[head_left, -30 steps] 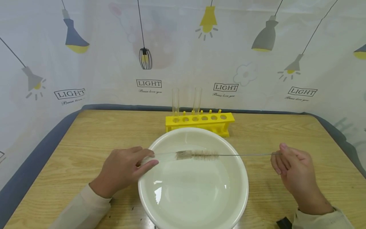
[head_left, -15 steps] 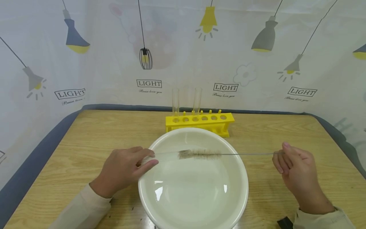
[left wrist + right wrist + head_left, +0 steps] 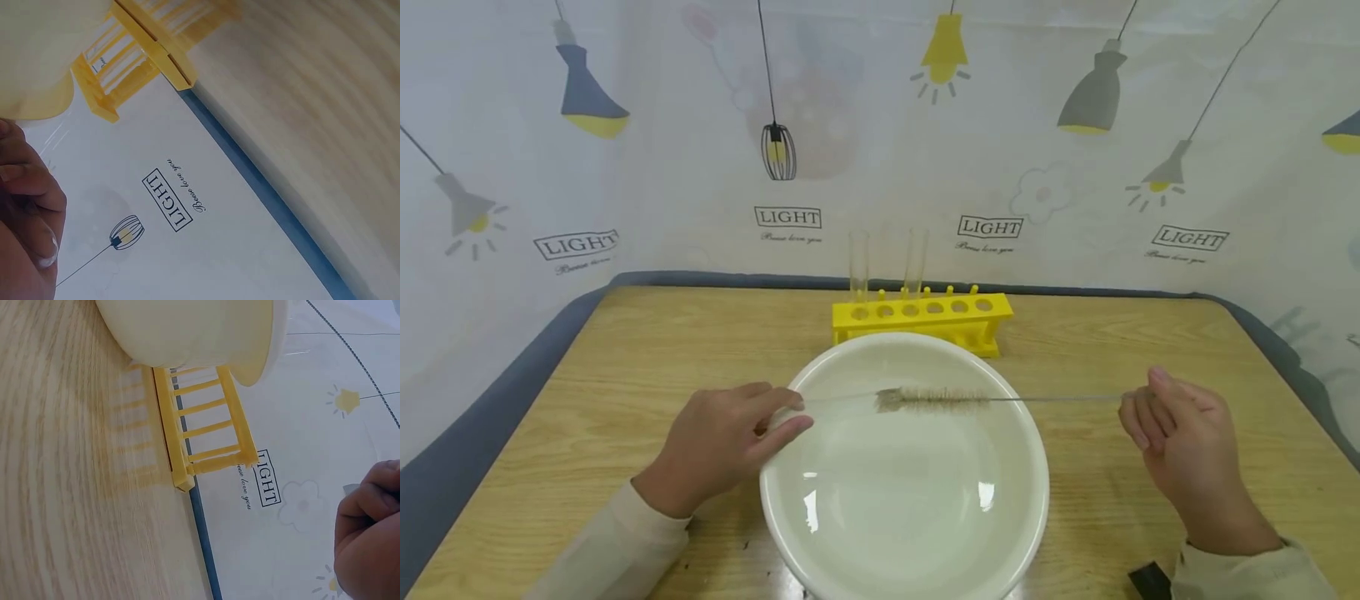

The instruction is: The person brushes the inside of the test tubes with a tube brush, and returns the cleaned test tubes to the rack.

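Observation:
My left hand (image 3: 718, 442) pinches a clear test tube (image 3: 842, 402) between thumb and fingers at the left rim of a white basin (image 3: 1033, 508). The tube lies nearly level over the water, its mouth to the right. A test tube brush (image 3: 943, 400) has its squeezed, darker tip in that mouth, while most of the pale bristles show outside. To the right of the basin, my right hand (image 3: 1183, 454) grips the end of the brush's thin wire handle (image 3: 1067, 398). In the wrist views, the left hand (image 3: 28, 200) and right hand (image 3: 369, 528) show only partly.
Behind the basin stands a yellow test tube rack (image 3: 925, 310) with two clear test tubes (image 3: 859, 267) upright in it. A small black object (image 3: 1150, 579) lies by the right sleeve. A printed curtain (image 3: 880, 125) hangs beyond the wooden table (image 3: 647, 358).
My right hand has moved slightly right and up, drawing the brush outward, so less of its bristle tip sits inside the tube. The left hand has hardly moved.

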Demonstrator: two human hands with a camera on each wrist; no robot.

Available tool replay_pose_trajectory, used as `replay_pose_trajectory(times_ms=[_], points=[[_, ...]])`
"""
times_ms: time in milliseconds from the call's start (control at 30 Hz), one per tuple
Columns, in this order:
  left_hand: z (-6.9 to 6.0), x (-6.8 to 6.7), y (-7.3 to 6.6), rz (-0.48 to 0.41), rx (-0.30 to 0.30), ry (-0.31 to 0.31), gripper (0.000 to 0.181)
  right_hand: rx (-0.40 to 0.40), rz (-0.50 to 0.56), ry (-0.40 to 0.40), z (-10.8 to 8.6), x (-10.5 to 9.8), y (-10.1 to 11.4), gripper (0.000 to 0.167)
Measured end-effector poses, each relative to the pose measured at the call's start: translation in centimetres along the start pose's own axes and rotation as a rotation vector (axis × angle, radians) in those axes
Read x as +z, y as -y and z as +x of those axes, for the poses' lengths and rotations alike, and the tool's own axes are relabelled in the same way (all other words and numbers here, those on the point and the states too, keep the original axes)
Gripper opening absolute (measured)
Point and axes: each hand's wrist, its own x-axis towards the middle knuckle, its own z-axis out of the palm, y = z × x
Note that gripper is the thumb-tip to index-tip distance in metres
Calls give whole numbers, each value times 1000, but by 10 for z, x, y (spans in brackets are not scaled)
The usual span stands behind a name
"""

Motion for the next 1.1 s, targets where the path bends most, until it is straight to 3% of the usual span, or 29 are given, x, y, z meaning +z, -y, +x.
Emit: replay_pose_trajectory(times_ms=[333, 500, 667, 833, 967, 1100], points=[[1, -4, -1, -4, -40, 45, 35, 52, -3, -3, 5, 2, 3, 54], [4, -6, -1, -23, -15, 14, 35, 110, -80, -43, 7, 7, 5, 52], [6, -8, -2, -32, 3, 7, 37, 128, -102, -29, 9, 11, 7, 49], [8, -11, -2, -25, 2, 19, 40, 200, -237, -47, 10, 16, 10, 48], [9, -13, -4, -28, -13, 36, 40, 260, -292, -13, 11, 19, 12, 48], [11, -15, -5, -24, -13, 36, 42, 252, -316, 15, 11, 21, 11, 48]])
